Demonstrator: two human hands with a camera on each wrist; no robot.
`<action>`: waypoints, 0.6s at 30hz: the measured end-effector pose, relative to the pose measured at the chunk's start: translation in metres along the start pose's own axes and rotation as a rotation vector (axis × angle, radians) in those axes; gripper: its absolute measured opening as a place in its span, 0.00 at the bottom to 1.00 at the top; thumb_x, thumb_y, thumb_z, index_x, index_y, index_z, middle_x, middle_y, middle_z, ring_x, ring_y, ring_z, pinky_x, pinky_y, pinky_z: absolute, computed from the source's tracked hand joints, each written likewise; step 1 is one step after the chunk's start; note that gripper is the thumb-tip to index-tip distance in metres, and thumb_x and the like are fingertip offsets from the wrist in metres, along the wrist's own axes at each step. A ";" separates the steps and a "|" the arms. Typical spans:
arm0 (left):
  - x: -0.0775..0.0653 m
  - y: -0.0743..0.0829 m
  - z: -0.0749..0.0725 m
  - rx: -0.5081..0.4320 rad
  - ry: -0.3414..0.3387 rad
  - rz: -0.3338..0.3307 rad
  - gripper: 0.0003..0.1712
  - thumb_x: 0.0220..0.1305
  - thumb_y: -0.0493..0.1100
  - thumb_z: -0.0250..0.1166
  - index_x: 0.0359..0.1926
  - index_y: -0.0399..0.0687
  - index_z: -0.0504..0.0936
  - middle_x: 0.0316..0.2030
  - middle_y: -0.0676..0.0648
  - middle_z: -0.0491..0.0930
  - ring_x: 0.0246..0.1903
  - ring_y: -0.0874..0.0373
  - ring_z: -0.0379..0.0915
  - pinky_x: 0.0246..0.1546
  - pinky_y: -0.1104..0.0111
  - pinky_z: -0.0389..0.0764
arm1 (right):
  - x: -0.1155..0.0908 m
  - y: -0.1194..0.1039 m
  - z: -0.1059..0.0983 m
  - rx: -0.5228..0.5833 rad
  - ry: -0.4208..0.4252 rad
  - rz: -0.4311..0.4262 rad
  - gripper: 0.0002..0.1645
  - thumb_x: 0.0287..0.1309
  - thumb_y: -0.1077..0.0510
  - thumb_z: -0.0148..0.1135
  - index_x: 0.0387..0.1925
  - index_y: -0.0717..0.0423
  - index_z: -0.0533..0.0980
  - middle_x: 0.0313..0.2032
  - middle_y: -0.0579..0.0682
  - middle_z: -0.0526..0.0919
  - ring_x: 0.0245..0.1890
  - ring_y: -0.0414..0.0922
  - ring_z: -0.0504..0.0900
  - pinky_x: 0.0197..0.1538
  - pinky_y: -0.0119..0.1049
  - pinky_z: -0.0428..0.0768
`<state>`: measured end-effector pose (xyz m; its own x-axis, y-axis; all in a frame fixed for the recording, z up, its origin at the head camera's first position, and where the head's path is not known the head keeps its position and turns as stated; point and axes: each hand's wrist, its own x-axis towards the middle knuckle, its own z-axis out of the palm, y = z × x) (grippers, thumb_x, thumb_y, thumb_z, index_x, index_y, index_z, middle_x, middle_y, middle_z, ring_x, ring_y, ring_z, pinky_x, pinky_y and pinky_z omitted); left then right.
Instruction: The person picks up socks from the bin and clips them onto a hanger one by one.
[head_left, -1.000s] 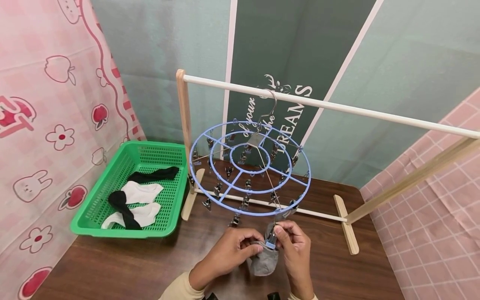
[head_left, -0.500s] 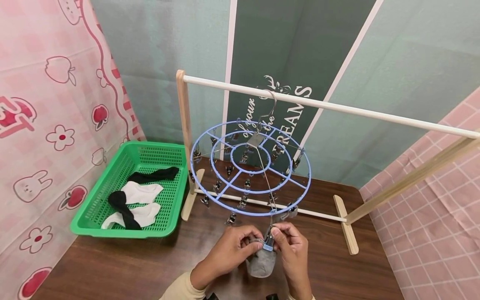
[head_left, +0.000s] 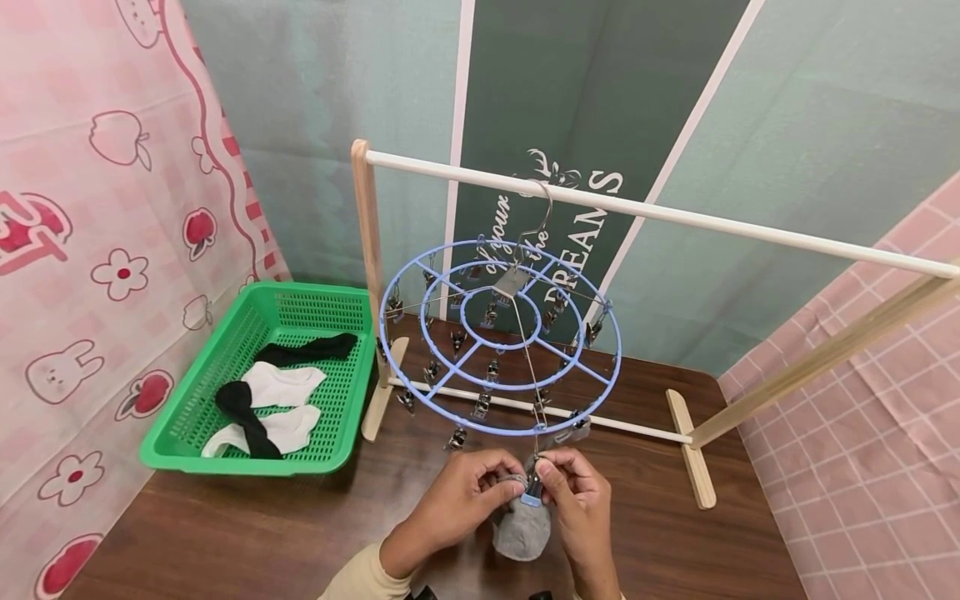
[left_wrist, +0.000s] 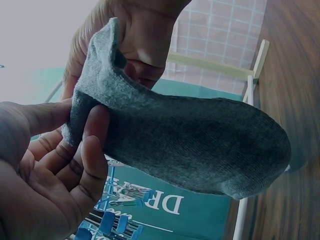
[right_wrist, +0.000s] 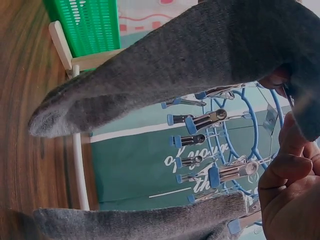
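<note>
A grey sock [head_left: 522, 533] hangs between the two hands below the front rim of a round blue clip hanger [head_left: 512, 282]. My left hand [head_left: 459, 502] pinches the sock's cuff between thumb and fingers. At the cuff's top sits a metal clip [head_left: 531, 497] with a blue tip, its upper end pinched by my right hand [head_left: 583, 510]. The left wrist view gives the sock [left_wrist: 195, 135] at full length, toe to the right. A second grey sock [right_wrist: 145, 223] hangs from a neighbouring clip in the right wrist view.
The hanger hooks onto a white rod [head_left: 675, 214] of a wooden-legged rack [head_left: 367, 225]. More metal clips dangle from its rings. A green basket [head_left: 161, 442] on the left holds white socks [head_left: 288, 385] and black socks [head_left: 315, 350]. Patterned cloth walls enclose the table [head_left: 225, 542].
Both hands stay at the sock, the right one shifting slightly left along with the clip. The hanger has turned a little, and its clips swing slightly.
</note>
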<state>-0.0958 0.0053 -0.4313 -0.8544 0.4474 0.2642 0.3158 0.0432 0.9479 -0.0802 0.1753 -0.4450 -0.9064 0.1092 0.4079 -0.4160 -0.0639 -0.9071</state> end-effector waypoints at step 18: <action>-0.002 -0.005 -0.002 0.017 0.002 -0.025 0.02 0.63 0.41 0.66 0.36 0.48 0.83 0.24 0.54 0.78 0.21 0.69 0.69 0.22 0.74 0.73 | -0.007 0.008 0.003 0.005 0.044 -0.022 0.07 0.56 0.81 0.52 0.33 0.73 0.75 0.26 0.46 0.80 0.18 0.35 0.72 0.19 0.29 0.71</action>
<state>-0.0967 0.0028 -0.4360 -0.8629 0.4442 0.2412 0.3015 0.0693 0.9510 -0.0777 0.1710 -0.4543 -0.8929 0.1541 0.4230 -0.4364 -0.0655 -0.8974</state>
